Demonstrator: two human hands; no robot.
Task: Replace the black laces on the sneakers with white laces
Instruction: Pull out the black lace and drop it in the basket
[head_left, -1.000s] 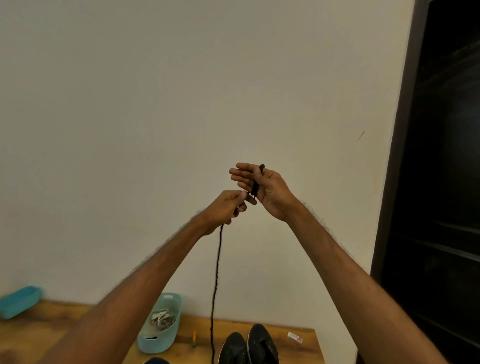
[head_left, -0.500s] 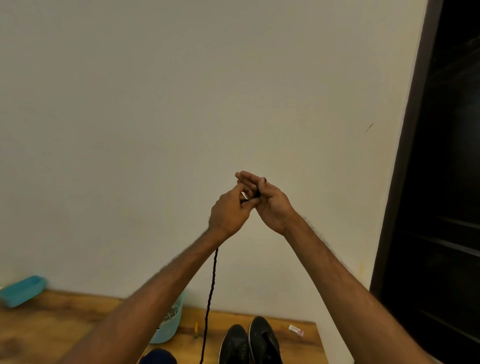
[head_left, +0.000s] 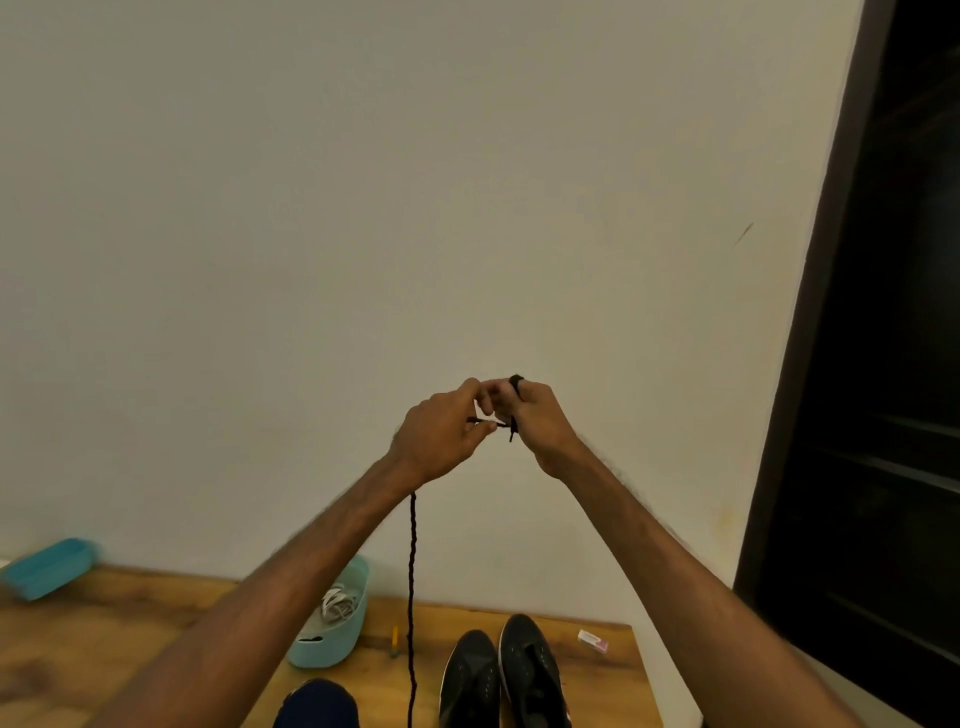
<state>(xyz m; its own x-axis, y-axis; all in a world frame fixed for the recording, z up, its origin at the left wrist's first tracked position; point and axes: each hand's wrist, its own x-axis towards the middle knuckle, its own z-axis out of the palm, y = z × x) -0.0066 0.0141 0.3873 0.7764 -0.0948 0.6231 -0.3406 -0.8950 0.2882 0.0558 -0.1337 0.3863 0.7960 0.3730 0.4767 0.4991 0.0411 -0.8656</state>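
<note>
Both my hands are raised in front of the wall, holding a black lace (head_left: 413, 577). My left hand (head_left: 441, 436) pinches a short stretch of it, and the long doubled, twisted part hangs down from under that hand to the table. My right hand (head_left: 535, 421) is closed around the lace's upper end, with a loop showing above its fingers. A pair of black sneakers (head_left: 501, 675) stands on the wooden table (head_left: 104, 639) below, without laces as far as I can see. White laces (head_left: 337, 605) lie in a light blue tub (head_left: 332, 631).
A second blue tray (head_left: 47, 566) sits at the table's far left by the wall. A small yellow pencil (head_left: 395, 642) and a white-pink eraser (head_left: 592, 640) lie near the sneakers. A dark blue object (head_left: 317, 704) is at the bottom edge. A dark doorway (head_left: 872, 415) fills the right.
My left hand rose to meet the right one, then drew slightly back to the left, pulling a short stretch of lace taut between them. The hanging lace shifted with it.
</note>
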